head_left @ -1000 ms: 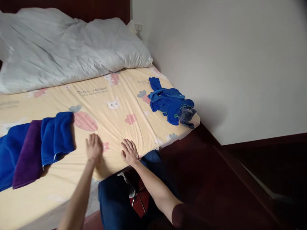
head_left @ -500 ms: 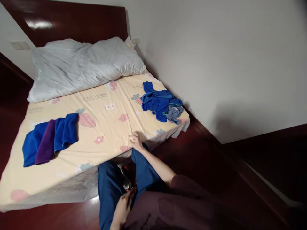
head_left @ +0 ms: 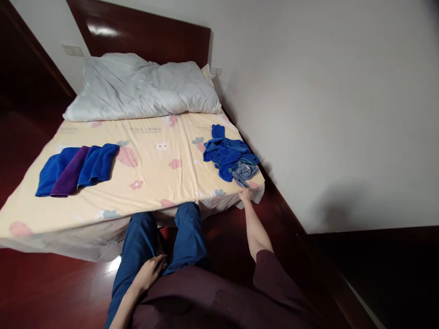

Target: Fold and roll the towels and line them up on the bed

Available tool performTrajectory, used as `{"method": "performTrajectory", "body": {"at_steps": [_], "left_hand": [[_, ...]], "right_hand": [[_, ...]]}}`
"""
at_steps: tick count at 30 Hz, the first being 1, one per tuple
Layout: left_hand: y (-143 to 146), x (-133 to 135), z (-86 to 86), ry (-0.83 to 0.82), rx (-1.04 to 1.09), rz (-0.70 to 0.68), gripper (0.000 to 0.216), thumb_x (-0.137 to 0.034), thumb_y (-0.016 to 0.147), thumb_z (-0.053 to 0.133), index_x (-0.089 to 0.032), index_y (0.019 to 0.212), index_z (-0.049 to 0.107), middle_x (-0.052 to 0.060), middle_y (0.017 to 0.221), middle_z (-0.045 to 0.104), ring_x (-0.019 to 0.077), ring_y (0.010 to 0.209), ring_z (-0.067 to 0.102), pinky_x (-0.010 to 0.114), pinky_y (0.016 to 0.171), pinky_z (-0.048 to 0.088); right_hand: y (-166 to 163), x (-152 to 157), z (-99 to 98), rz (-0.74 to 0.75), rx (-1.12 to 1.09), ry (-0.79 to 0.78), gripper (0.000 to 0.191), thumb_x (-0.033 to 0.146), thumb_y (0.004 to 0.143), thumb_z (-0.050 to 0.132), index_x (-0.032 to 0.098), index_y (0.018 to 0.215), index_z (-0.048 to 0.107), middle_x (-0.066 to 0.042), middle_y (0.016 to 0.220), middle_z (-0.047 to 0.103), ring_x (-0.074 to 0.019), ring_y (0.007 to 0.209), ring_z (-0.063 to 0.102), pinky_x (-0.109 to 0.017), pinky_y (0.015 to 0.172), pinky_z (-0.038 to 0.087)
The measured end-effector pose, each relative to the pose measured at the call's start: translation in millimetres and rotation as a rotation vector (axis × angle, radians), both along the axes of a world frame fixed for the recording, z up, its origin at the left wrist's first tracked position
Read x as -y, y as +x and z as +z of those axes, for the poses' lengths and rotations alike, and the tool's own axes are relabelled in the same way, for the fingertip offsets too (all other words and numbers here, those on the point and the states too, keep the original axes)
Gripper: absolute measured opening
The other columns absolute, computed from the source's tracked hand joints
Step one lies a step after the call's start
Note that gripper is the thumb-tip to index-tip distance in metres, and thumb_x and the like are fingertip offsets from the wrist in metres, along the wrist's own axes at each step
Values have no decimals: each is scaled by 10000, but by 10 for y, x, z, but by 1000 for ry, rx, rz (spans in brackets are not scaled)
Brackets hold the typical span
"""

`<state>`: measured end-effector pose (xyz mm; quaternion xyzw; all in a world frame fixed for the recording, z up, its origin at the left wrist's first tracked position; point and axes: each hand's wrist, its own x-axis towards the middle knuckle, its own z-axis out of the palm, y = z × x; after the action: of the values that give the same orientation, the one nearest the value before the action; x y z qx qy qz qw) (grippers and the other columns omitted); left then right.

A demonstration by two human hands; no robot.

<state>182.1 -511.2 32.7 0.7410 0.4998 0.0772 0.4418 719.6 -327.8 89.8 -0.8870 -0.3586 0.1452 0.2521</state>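
My right hand (head_left: 244, 194) is at the foot edge of the bed, its fingers closed at the lower end of a small grey cloth (head_left: 245, 172). That cloth lies against a crumpled pile of blue clothes (head_left: 228, 155) with thin green trim. My left hand (head_left: 152, 270) rests in my lap on the blue trousers, its fingers loosely stretched out and holding nothing. On the left part of the bed, folded blue cloths (head_left: 98, 165) lie in an overlapping row, with a folded purple cloth (head_left: 70, 176) among them.
A bed (head_left: 151, 160) with a cream, pink-patterned sheet lies before me, my knees against its edge. A pale grey quilt or pillow (head_left: 144, 91) lies by the dark wooden headboard (head_left: 147, 34). A white wall (head_left: 325, 114) stands to the right, above a dark red floor (head_left: 61, 278).
My right hand has moved right from the middle of the bed's edge to the grey cloth. My left hand stays in my lap. The view has shifted.
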Motion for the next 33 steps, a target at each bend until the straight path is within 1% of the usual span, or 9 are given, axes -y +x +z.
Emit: {"method": "performTrajectory", "body": {"at_steps": [3,6,10,12,14,21,24,28,33], "left_hand": [[23,0,24,-19,42,37,485,-473,974,405,-226,1199,756,100,1207,775,301,1140,742,390,1005,580],[59,-17,44,-44,106,77,488,-499,995,399,-232,1197,754,86,1193,779,292,1127,744,376,993,582],[100,-63,70,-38,183,154,487,-536,997,435,-227,1209,746,88,1205,775,294,1141,735,392,1016,577],[132,-87,129,-2,216,223,492,-552,985,464,-219,1223,736,98,1228,767,300,1167,724,423,1053,566],[184,-109,253,58,264,305,507,-552,979,490,-205,1281,703,115,1279,745,301,1194,710,458,1074,559],[355,-141,1020,305,519,463,561,-425,967,639,-237,1485,534,135,1516,578,274,1355,609,423,1084,565],[288,-87,1229,387,485,480,453,-371,993,603,-229,1423,597,133,1430,645,257,1286,655,398,1043,581],[56,11,1335,504,435,547,353,-333,989,605,-213,1316,662,120,1266,719,230,1128,717,366,958,603],[-377,110,1430,711,413,620,224,-256,959,626,-219,1166,703,80,1078,720,206,1001,705,339,887,596]], "right_hand": [[-107,-34,45,27,15,80,424,93,826,492,97,1145,770,-201,1100,757,-275,1089,683,-364,1016,494],[-401,-17,86,143,44,201,407,107,869,419,125,1069,773,-176,1118,747,-254,1091,672,-358,1023,488],[-983,151,128,339,62,497,317,152,900,432,172,892,749,-127,984,730,-246,1054,647,-360,998,503],[-1344,320,187,417,46,708,305,176,937,438,183,869,735,-110,908,706,-244,964,642,-375,937,524],[-1754,541,294,518,-17,819,303,189,982,447,192,908,741,-94,896,699,-230,918,640,-368,888,535],[-3198,1327,713,1127,-358,688,293,209,1058,477,267,1201,726,-69,1026,743,-217,982,696,-373,926,580],[-3558,1459,743,1116,-427,675,281,257,1065,474,287,1155,739,-68,966,748,-242,894,712,-401,855,612],[-3802,1528,814,1095,-501,627,263,303,1057,518,298,1148,764,-68,931,715,-241,861,703,-394,825,631],[-4120,1678,1036,1232,-546,542,325,286,1036,572,292,1327,717,-91,1181,665,-215,1123,689,-363,1040,596]]}}
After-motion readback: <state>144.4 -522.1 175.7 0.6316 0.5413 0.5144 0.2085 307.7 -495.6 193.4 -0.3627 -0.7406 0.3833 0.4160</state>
